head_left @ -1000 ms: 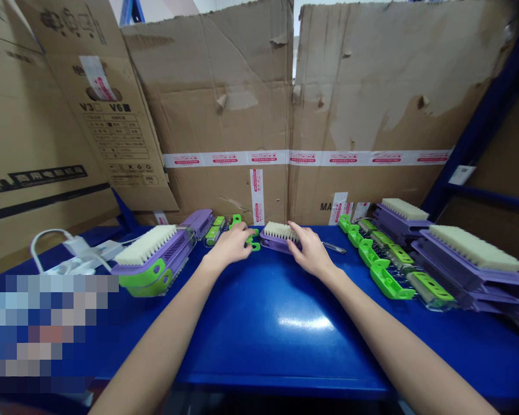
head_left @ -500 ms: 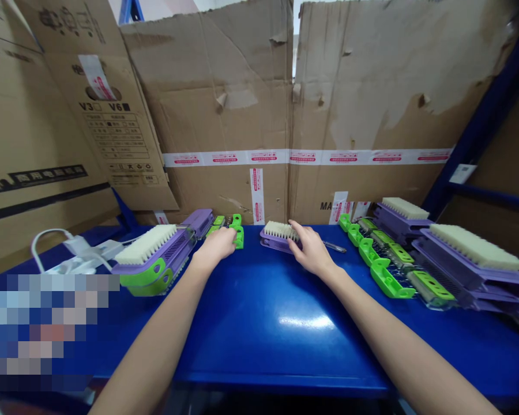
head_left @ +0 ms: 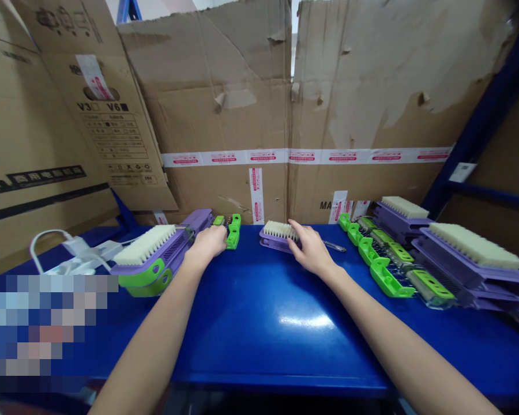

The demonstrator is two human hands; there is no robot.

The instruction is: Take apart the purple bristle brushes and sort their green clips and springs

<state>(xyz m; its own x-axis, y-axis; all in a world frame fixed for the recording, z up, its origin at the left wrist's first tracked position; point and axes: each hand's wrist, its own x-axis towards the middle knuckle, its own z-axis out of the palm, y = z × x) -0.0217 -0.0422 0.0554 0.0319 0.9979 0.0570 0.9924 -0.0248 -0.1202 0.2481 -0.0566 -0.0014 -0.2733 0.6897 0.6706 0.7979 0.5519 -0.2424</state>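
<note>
My right grip (head_left: pixel 309 248) holds the brush (head_left: pixel 278 231) on the surface (head_left: pixel 259 328); left of it, my left grip (head_left: pixel 208 241) hides its fingertips (closed or not, I can't tell). Clips (head_left: pixel 233 237) lie between, none visibly joined to the brush.

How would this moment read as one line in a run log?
left hand: beside green clips, grip unclear | right hand: touching purple brush | pen-like tool: right of brush | blue table: beneath them
</note>
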